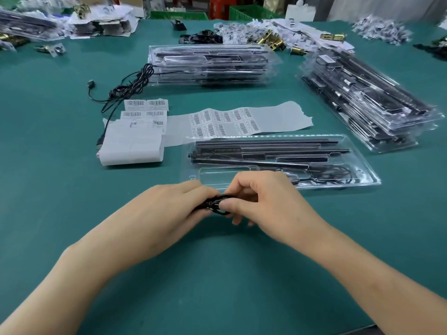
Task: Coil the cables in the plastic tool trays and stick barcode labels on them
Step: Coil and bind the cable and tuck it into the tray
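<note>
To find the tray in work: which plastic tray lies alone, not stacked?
The single tray beyond the right hand; others form the far stack and the right stack.

Brass hardware (333,37), green crates (251,12) beyond teal table (217,286)

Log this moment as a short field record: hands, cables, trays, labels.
left hand: grips the coiled cable
right hand: pinches the same coil
open tray: just beyond the hands
label sheet: flat behind the open tray
loose cable: uncoiled, left of the far tray stack
second tray stack: far right
</note>
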### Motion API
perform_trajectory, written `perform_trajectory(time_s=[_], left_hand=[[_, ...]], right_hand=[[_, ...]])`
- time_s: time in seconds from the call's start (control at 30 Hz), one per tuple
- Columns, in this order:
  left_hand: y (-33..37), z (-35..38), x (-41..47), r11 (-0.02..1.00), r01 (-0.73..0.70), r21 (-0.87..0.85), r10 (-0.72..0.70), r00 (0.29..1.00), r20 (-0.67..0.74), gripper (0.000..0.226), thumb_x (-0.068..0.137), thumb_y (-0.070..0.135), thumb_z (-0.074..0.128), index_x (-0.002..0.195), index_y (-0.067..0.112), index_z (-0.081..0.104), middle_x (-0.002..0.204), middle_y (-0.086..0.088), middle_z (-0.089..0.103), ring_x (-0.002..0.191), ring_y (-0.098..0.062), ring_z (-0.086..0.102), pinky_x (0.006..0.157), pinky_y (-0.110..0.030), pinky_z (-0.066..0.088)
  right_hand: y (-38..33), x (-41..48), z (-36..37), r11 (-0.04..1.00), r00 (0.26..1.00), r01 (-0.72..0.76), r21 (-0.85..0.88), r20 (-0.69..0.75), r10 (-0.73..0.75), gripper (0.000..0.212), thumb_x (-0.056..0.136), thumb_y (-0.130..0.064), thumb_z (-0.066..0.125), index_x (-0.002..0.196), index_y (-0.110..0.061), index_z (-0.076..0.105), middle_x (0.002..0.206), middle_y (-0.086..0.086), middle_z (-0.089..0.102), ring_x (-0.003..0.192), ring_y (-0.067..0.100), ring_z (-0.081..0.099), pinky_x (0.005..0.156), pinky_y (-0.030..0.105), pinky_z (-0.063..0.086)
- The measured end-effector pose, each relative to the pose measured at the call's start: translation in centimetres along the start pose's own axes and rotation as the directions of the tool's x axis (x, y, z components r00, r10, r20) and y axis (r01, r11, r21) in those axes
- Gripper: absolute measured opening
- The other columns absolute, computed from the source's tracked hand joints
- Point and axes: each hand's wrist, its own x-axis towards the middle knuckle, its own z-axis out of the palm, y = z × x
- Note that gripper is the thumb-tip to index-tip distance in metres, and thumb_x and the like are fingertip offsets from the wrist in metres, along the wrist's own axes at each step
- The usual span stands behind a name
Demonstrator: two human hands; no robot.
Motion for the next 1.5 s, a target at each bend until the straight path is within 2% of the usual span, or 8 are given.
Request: perform_trajectory(time_s=[0.23, 0.4, 0.57, 0.73, 0.87, 1.13, 1.3, 1.5], left_hand=[[-0.2, 0.4, 0.0, 0.874, 0.243, -0.422, -0.200, 0.969, 0.146, 0.045, 0.097, 0.067, 0.039, 0.101, 0.032, 0.066, 0.083, 0.018, 0.064, 0.079, -0.005, 0.058, 0.071, -0.022, 0.046], [0.0, 0.7, 0.3, 0.858, 0.352, -0.374, -0.305, 0.935, 0.180, 0.032, 0.101, 0.050, 0.040, 0.087, 0.032, 0.062, 0.079, 0.016, 0.064, 0.075, -0.008, 0.055, 0.069, -0.024, 0.045], [0.0, 0.2, 0.3, 0.850, 0.335, -0.407, -0.309, 0.942, 0.131, 0.038, 0.094, 0.060, 0.039, 0.088, 0.028, 0.060, 0.071, 0.009, 0.056, 0.065, -0.009, 0.046, 0.062, -0.024, 0.039], [0.3, 0.5, 0.2, 0.734, 0.343, -0.587, -0.324, 0.935, 0.141, 0.049, 0.098, 0.060, 0.044, 0.085, 0.014, 0.057, 0.070, 0.005, 0.049, 0.067, -0.016, 0.043, 0.069, -0.050, 0.044], [1.3, 1.4, 0.2, 0.791, 0.299, -0.534, -0.302, 0.950, 0.084, 0.036, 0.088, 0.067, 0.041, 0.096, 0.037, 0.060, 0.073, 0.009, 0.062, 0.069, -0.010, 0.055, 0.069, -0.031, 0.048], [1.8, 2.4, 0.0, 0.799, 0.280, -0.532, -0.324, 0.946, 0.011, 0.018, 0.091, 0.054, 0.049, 0.089, 0.038, 0.054, 0.076, 0.013, 0.067, 0.076, -0.010, 0.062, 0.068, -0.021, 0.046], [2.2, 3.1, 0.4, 0.721, 0.294, -0.627, -0.381, 0.925, -0.004, 0.010, 0.099, 0.033, 0.059, 0.090, 0.034, 0.061, 0.083, 0.009, 0.071, 0.082, -0.012, 0.065, 0.079, -0.036, 0.054], [3.3, 3.9, 1.3, 0.702, 0.319, -0.637, -0.402, 0.915, 0.015, 0.011, 0.100, 0.033, 0.059, 0.089, 0.033, 0.060, 0.084, 0.013, 0.071, 0.078, -0.005, 0.066, 0.069, -0.017, 0.047]], right_hand=[[-0.1, -0.4, 1.1, 0.992, 0.994, 0.027, -0.122, -0.106, -0.040, 0.012, 0.088, -0.031, 0.079, 0.081, -0.026, 0.071, 0.071, -0.009, 0.073, 0.064, 0.009, 0.069, 0.066, 0.033, 0.057], [-0.4, -0.4, 1.1, 0.991, 0.996, 0.002, -0.134, -0.091, -0.014, 0.009, 0.085, -0.030, 0.081, 0.081, -0.027, 0.073, 0.073, -0.012, 0.073, 0.068, 0.007, 0.070, 0.067, 0.031, 0.057], [-0.5, -3.0, 1.4, 0.942, 0.923, -0.137, 0.308, -0.305, 0.234, 0.009, 0.089, -0.036, 0.077, 0.088, -0.028, 0.074, 0.093, -0.008, 0.072, 0.057, 0.017, 0.072, 0.047, 0.031, 0.056], [-1.4, -5.1, 4.2, 0.650, 0.886, -0.363, 0.667, 0.033, 0.462, 0.036, 0.094, -0.050, 0.064, 0.097, -0.015, 0.071, 0.078, 0.006, 0.075, 0.041, 0.022, 0.060, 0.038, 0.027, 0.048], [-1.7, -4.3, 5.0, 0.567, 0.883, -0.269, 0.779, -0.036, 0.468, 0.036, 0.099, -0.045, 0.060, 0.100, -0.010, 0.070, 0.071, 0.007, 0.071, 0.042, 0.017, 0.057, 0.039, 0.025, 0.046], [-1.4, -3.8, 4.6, 0.649, 0.887, -0.233, 0.724, -0.114, 0.447, 0.022, 0.104, -0.029, 0.059, 0.102, -0.012, 0.073, 0.066, 0.007, 0.069, 0.045, 0.017, 0.061, 0.044, 0.026, 0.051], [-1.2, -4.2, 3.7, 0.796, 0.913, -0.246, 0.552, -0.144, 0.382, 0.026, 0.103, -0.039, 0.057, 0.095, -0.022, 0.076, 0.076, 0.009, 0.075, 0.050, 0.023, 0.068, 0.047, 0.031, 0.055], [-0.3, -4.7, 2.3, 0.835, 0.937, -0.248, 0.491, -0.098, 0.336, 0.027, 0.101, -0.044, 0.058, 0.099, -0.026, 0.077, 0.086, 0.004, 0.078, 0.060, 0.025, 0.074, 0.053, 0.029, 0.056]])
